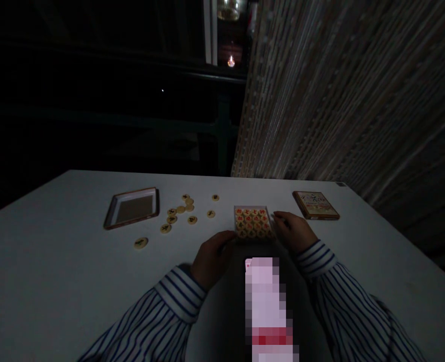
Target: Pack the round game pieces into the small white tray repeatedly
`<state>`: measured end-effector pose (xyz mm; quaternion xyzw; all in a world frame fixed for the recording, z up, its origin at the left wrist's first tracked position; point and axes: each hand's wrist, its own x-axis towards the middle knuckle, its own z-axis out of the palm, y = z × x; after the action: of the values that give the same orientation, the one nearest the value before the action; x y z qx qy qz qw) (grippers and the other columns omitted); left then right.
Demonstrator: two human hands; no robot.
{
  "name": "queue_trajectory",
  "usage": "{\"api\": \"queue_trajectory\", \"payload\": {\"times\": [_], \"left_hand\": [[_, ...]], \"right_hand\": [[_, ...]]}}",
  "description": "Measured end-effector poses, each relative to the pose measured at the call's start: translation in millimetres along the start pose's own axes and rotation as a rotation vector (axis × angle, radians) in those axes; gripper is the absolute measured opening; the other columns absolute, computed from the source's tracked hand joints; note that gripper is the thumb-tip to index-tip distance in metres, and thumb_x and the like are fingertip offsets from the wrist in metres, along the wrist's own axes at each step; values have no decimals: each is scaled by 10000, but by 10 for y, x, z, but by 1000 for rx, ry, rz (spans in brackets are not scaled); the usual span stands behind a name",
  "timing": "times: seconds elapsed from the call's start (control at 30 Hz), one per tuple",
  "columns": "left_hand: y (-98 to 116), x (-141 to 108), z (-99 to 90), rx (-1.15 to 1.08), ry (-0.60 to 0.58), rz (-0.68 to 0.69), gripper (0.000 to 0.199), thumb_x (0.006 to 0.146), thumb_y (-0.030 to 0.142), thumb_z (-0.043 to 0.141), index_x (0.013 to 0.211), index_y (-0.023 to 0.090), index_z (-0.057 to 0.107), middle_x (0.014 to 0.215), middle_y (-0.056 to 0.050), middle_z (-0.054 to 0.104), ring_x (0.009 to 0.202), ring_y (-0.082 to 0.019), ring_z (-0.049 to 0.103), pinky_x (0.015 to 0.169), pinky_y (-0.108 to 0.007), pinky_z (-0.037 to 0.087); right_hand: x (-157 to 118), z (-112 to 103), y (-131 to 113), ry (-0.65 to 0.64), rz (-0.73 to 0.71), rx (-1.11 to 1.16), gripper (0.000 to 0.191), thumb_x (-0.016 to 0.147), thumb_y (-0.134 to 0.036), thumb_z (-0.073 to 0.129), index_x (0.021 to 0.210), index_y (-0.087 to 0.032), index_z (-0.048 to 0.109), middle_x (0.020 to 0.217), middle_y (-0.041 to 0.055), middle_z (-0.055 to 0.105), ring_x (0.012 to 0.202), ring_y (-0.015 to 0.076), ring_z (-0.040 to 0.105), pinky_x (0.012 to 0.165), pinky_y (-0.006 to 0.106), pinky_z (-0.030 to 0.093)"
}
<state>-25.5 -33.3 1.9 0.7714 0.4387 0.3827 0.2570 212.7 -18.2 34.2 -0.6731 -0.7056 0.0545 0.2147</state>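
Note:
A small clear-sided box [269, 215] stands on the table, packed with rows of round xiangqi pieces [252, 222]. Red characters show on the far rows and dark ones on the near rows. My left hand [212, 256] is closed at the near left corner of the box, fingertips against it. Along the right side, my right hand [296, 231] rests with curled fingers at the box's edge; dim light partly hides its contact. Several loose xiangqi pieces [172, 219] lie spread to the left, some showing dark characters and some plain.
A shallow rimmed tray or lid [131, 219] lies at the left. A flat decorated box [316, 203] sits at the right. Directly before me on the white table [75, 281] is a lit phone [269, 301], pixelated. Behind the table hangs a string curtain [301, 90].

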Motion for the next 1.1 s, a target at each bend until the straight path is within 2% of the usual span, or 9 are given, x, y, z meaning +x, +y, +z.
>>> {"api": "queue_trajectory", "payload": {"times": [0.2, 0.47, 1.1], "left_hand": [[17, -10, -1, 19, -26, 75, 285, 794, 200, 452, 1059, 189, 556, 1040, -49, 623, 956, -154, 575, 847, -307, 478], [18, -24, -9, 52, -93, 112, 340, 801, 187, 430, 1126, 198, 527, 1140, -52, 577, 1051, -170, 529, 912, -333, 443], [47, -31, -5, 71, -112, 81, 332, 792, 207, 429, 1099, 206, 553, 1157, -45, 571, 1053, -180, 532, 913, -357, 445]], "right_hand": [[-48, 123, 62, -83, 25, 77, 378, 821, -312, 373, 1078, -120, 573, 1015, 113, 635, 918, 195, 593, 806, 299, 450], [-61, 148, 62, -83, -40, 126, 328, 823, -276, 375, 1044, -191, 602, 965, 66, 659, 878, 178, 610, 752, 275, 471], [-67, 160, 79, -81, -89, 140, 332, 819, -241, 379, 1074, -191, 586, 1008, 55, 646, 912, 168, 600, 787, 279, 475]]}}
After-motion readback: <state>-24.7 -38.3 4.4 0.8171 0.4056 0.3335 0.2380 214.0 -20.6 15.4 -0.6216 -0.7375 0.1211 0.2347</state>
